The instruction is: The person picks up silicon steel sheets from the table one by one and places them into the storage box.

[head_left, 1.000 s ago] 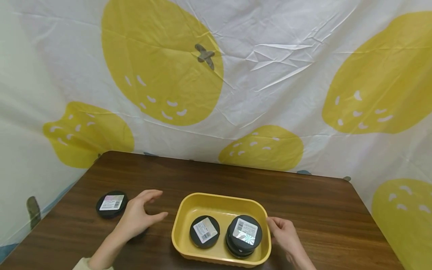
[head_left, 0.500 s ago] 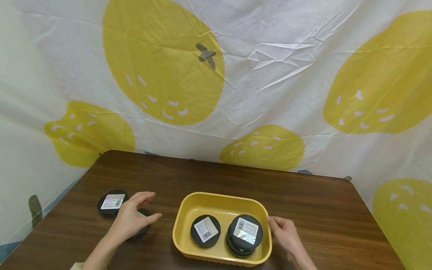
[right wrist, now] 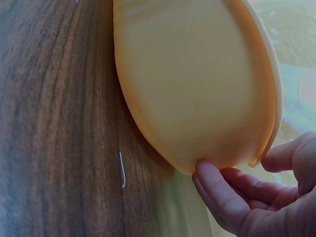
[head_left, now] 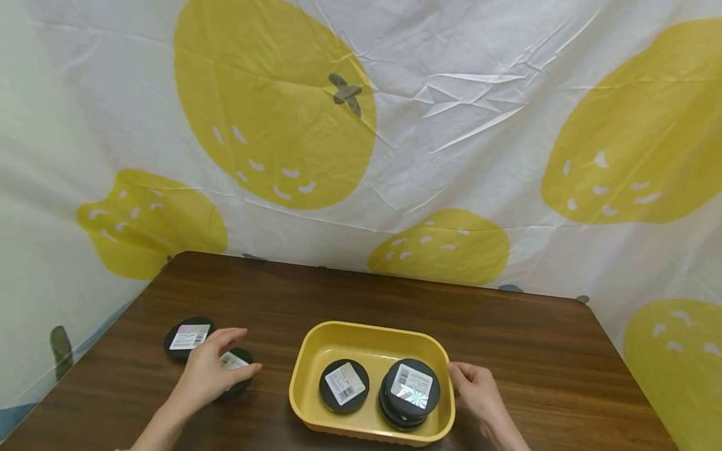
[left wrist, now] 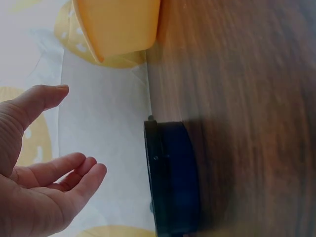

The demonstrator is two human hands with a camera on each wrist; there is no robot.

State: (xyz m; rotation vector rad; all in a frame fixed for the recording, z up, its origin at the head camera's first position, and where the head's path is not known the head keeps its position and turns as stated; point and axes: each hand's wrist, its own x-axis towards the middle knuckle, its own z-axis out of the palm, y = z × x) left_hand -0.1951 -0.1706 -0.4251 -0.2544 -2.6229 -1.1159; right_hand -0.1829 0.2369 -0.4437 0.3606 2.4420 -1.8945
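Note:
My left hand (head_left: 205,374) hovers over a round black container (head_left: 239,387) with a pale label, which it partly covers. In the left wrist view, thumb and fingers are spread well apart with nothing between them, and the dark container (left wrist: 173,177) stands a short gap away. Behind that hand lies another round black container (head_left: 188,337) with a barcode label. My right hand (head_left: 476,394) holds the right end of a yellow plastic bin (head_left: 361,332), thumb at the rim and fingers against the outer wall. Inside the bin sit one black container (head_left: 344,398) and a short stack of them (head_left: 410,391).
Everything stands on a dark wooden table (head_left: 282,282). A white cloth printed with yellow fruit (head_left: 271,113) hangs behind the table's far edge. A thin white mark (right wrist: 122,170) shows on the wood beside the bin.
My left hand has moved left, away from the bin, and slightly down, uncovering more of the nearer black container. My right hand stays at the bin.

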